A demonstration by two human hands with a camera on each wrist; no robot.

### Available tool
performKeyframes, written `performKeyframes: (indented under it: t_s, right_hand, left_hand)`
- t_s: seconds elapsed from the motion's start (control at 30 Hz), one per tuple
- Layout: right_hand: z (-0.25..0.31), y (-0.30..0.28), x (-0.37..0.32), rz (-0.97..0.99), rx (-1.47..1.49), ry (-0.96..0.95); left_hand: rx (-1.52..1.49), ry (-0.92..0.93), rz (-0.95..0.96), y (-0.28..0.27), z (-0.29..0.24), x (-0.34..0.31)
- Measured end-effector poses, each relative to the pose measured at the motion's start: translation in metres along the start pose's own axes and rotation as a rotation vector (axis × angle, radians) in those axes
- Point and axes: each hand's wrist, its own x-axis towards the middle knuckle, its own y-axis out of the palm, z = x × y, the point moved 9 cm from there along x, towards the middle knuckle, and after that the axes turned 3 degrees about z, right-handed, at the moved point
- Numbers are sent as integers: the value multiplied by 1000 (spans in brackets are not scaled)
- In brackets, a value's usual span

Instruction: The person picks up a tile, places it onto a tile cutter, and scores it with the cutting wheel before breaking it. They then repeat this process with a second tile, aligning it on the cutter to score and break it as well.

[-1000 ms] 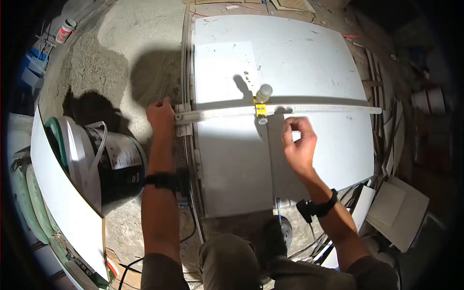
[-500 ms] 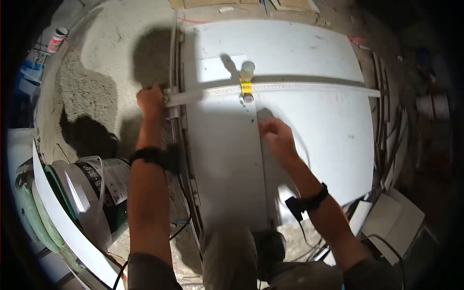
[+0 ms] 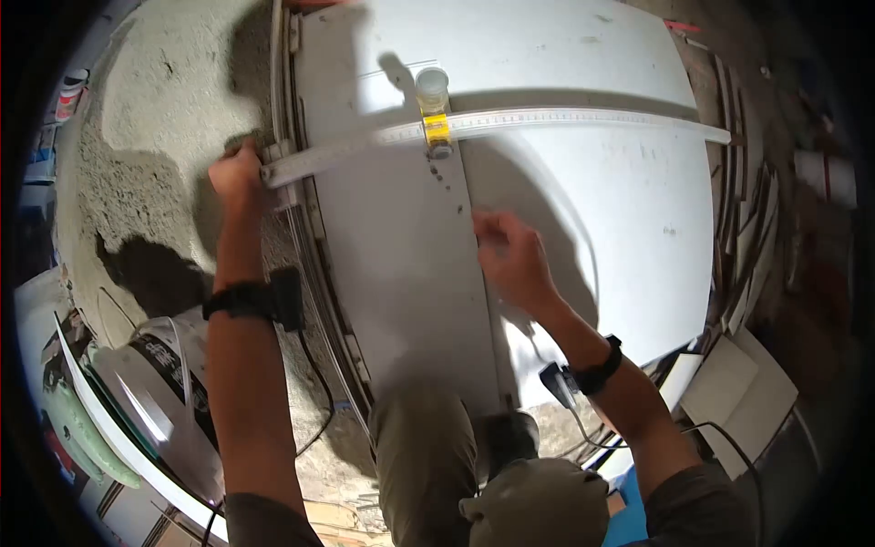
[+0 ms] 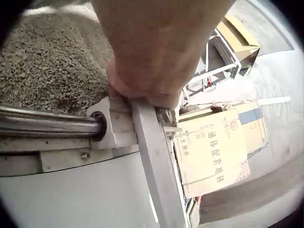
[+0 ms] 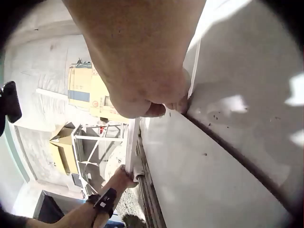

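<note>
In the head view, my left hand (image 3: 237, 175) grips the left end of a long graduated metal bar (image 3: 547, 118), beside the slide block on a rail. The left wrist view shows that block (image 4: 114, 126) on a round steel rod (image 4: 52, 124). A yellow clamp (image 3: 437, 128) with a round clear knob (image 3: 432, 84) sits on the bar, which crosses a white panel (image 3: 392, 264). Nearer me, my right hand (image 3: 515, 260) has its fingers bent and its fingertips at the panel's long edge. I cannot tell whether it pinches anything.
A second white sheet (image 3: 638, 228) lies right of the edge. At lower left stands a bucket (image 3: 155, 392) beside an upright white board (image 3: 118, 438). Offcuts (image 3: 747, 387) lean at the right. The left wrist view shows a cardboard box (image 4: 218, 147).
The view has shifted, so the bar and left hand appear farther left and higher. My right hand has come down from beside the bar to the panel's edge, its fingers bent there.
</note>
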Motion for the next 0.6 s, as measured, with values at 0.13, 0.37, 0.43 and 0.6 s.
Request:
performKeyframes:
  t_s: [0.13, 0.37, 0.43, 0.6]
  right_hand:
    - [76, -52, 32, -284, -197, -342]
    - [101, 1, 209, 395, -651, -220]
    - [87, 16, 244, 553, -549, -161]
    - [86, 29, 272, 520, -574, -103]
  left_hand:
    - [103, 41, -2, 7, 1, 20]
    - [260, 82, -14, 26, -23, 53]
    - [291, 148, -46, 32, -29, 68]
    - [269, 85, 38, 42, -52, 66]
